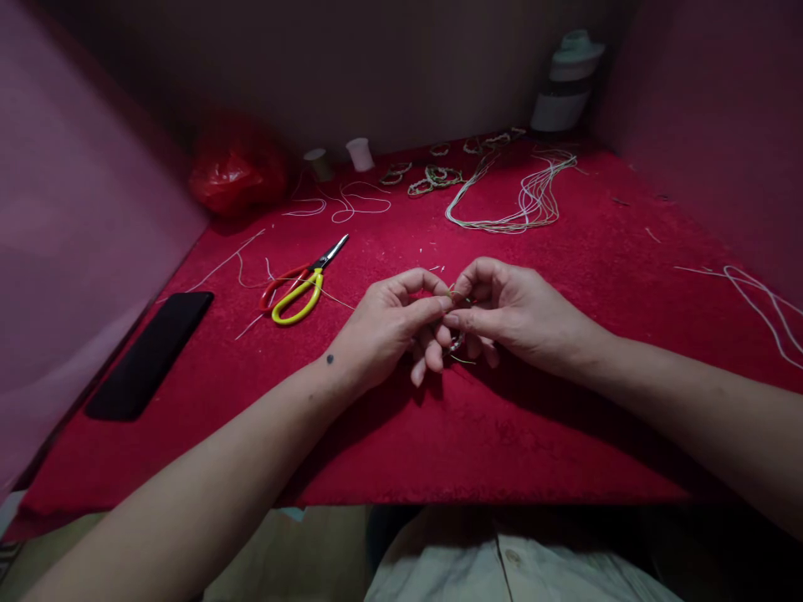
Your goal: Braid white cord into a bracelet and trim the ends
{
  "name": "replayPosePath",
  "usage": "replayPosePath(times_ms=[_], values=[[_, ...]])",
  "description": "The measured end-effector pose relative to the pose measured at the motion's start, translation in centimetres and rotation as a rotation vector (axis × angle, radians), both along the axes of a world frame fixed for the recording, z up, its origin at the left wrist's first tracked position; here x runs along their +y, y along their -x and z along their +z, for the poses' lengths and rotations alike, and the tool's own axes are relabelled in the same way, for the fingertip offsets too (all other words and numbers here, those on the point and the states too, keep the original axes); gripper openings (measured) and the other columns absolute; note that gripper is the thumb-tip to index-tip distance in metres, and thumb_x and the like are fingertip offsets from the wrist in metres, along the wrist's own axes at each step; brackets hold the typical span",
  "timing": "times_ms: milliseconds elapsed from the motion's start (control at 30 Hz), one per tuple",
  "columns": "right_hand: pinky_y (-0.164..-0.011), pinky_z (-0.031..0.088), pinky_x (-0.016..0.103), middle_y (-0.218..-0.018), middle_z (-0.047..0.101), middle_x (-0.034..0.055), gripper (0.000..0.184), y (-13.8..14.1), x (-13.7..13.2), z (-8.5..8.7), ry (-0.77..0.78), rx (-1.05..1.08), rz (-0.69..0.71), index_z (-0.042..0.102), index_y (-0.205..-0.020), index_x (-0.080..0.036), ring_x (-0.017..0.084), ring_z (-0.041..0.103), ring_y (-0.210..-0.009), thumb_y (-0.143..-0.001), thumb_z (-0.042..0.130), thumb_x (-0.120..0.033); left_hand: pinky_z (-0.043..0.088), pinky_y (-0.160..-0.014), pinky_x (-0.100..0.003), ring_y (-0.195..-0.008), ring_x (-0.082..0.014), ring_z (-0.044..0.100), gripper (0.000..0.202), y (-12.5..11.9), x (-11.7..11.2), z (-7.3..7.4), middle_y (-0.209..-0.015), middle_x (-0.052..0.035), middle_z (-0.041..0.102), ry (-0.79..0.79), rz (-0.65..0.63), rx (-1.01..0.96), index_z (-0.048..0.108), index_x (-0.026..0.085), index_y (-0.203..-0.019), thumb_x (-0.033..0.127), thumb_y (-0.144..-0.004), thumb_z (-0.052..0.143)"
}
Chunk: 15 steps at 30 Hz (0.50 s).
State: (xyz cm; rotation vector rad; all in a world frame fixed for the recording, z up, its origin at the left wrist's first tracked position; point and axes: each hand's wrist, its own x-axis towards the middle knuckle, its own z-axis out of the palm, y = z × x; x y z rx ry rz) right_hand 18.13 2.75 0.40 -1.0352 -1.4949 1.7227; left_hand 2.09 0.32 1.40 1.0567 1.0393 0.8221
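My left hand (389,328) and my right hand (509,311) meet fingertip to fingertip over the middle of the red cloth (439,435). Both pinch a small woven bracelet piece (456,341) with thin greenish cord ends sticking out; most of it is hidden by my fingers. Scissors (299,284) with one red and one yellow handle lie shut to the left of my left hand.
A black phone (150,355) lies at the left edge. A bundle of pale cords (520,201) and several finished bracelets (436,176) lie at the back, with two small spools (360,154), a red plastic bag (235,167) and a white container (568,84). Loose cords (762,305) trail at the right.
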Motion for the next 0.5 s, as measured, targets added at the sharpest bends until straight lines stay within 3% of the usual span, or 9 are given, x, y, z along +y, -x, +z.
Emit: replayPosePath(times_ms=[133,367,500], values=[[-0.029,0.040,0.016,-0.053,0.061,-0.0054,0.027,-0.1,0.2,0.0,0.051,0.037,-0.005,0.044,-0.083,-0.020,0.009,0.053,-0.036,-0.073,0.062,-0.002,0.045,-0.029,-0.018,-0.039,-0.0124,0.059,0.010,-0.1,0.0,-0.1,-0.057,0.0036,0.063,0.026,-0.002,-0.018,0.050,0.020,-0.088,0.021,-0.083,0.059],[-0.030,0.038,0.016,-0.064,0.067,0.0014,0.022,-0.8,0.6,-0.1,0.243,0.121,0.074,0.054,-0.088,-0.016,0.009,0.055,-0.040,-0.071,0.066,-0.008,0.041,-0.030,-0.014,-0.038,-0.0103,0.058,0.012,0.1,-0.1,0.2,-0.056,0.0051,0.063,0.019,0.030,0.028,0.049,0.021,-0.087,0.025,-0.083,0.060],[-0.030,0.036,0.016,-0.061,0.064,-0.0001,0.013,-1.1,0.8,-0.3,0.210,0.092,0.125,0.061,-0.078,-0.014,0.007,0.051,-0.038,-0.071,0.072,-0.018,0.041,-0.030,-0.014,-0.037,-0.0099,0.058,0.013,0.0,-0.2,0.2,-0.055,0.0050,0.062,0.008,0.041,0.044,0.049,0.020,-0.087,0.024,-0.082,0.060]])
